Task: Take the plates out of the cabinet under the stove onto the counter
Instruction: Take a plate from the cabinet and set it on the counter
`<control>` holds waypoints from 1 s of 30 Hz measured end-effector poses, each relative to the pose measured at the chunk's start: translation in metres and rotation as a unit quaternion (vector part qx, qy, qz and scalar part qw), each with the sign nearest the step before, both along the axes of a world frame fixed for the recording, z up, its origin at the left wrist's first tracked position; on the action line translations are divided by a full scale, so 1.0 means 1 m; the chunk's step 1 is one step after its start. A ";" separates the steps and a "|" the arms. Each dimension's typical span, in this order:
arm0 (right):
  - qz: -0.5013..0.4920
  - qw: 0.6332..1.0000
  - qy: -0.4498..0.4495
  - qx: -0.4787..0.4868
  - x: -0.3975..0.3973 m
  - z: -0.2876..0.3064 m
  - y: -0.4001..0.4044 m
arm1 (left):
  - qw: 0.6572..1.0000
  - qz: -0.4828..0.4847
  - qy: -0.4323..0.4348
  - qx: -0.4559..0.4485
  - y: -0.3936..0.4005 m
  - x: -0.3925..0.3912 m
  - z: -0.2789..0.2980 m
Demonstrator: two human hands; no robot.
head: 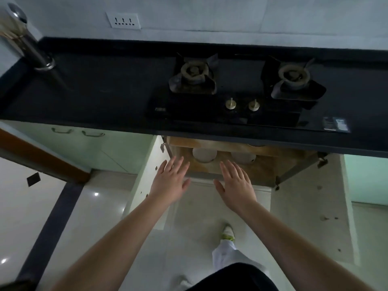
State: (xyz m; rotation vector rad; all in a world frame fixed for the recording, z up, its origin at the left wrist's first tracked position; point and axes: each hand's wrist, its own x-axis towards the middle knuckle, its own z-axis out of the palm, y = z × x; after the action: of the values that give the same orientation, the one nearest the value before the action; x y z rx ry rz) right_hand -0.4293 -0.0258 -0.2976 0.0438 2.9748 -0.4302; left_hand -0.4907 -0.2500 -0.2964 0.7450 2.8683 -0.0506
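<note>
Open cabinet [262, 164] under stove, seemingly two plates [204, 155] inside, just beyond both hands, left hand [170, 181], right hand [237, 183], fingers spread, empty

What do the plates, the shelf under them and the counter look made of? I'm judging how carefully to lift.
Plates: probably glazed ceramic, smooth plain white; plastic can't be ruled out. Shelf: looks like wood or laminated board, brown and mottled, with a pale front edge. Counter: dark polished stone or composite, faintly reflective.
</note>
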 end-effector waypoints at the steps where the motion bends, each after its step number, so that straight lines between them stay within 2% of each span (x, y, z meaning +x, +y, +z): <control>1: 0.008 1.000 0.006 0.000 -0.011 -0.005 0.004 | 1.000 0.003 -0.006 -0.002 0.007 -0.007 -0.005; 9: 0.011 0.999 0.030 -0.006 -0.082 -0.072 0.013 | 1.000 0.015 -0.003 0.013 0.038 -0.068 -0.082; 15: 0.010 0.999 0.039 0.011 -0.135 -0.163 0.008 | 0.998 0.057 0.008 0.037 0.045 -0.134 -0.170; 22: 0.009 0.998 0.046 0.051 -0.194 -0.262 0.014 | 0.998 0.051 0.009 0.040 0.065 -0.198 -0.277; 26: 0.015 0.996 0.067 0.054 -0.212 -0.302 0.022 | 0.989 0.088 0.064 0.105 0.077 -0.209 -0.323; 28: 0.011 0.993 0.104 0.052 -0.217 -0.318 0.025 | 0.980 0.085 0.104 0.146 0.082 -0.213 -0.340; 30: 0.009 0.987 0.149 0.061 -0.222 -0.332 0.031 | 0.974 0.062 0.160 0.147 0.085 -0.220 -0.354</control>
State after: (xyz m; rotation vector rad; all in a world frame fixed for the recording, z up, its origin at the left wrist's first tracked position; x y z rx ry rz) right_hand -0.6514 0.0050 -0.6297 -0.0380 3.2911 -0.2728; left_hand -0.7108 -0.1655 -0.6504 0.6541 3.2710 0.3056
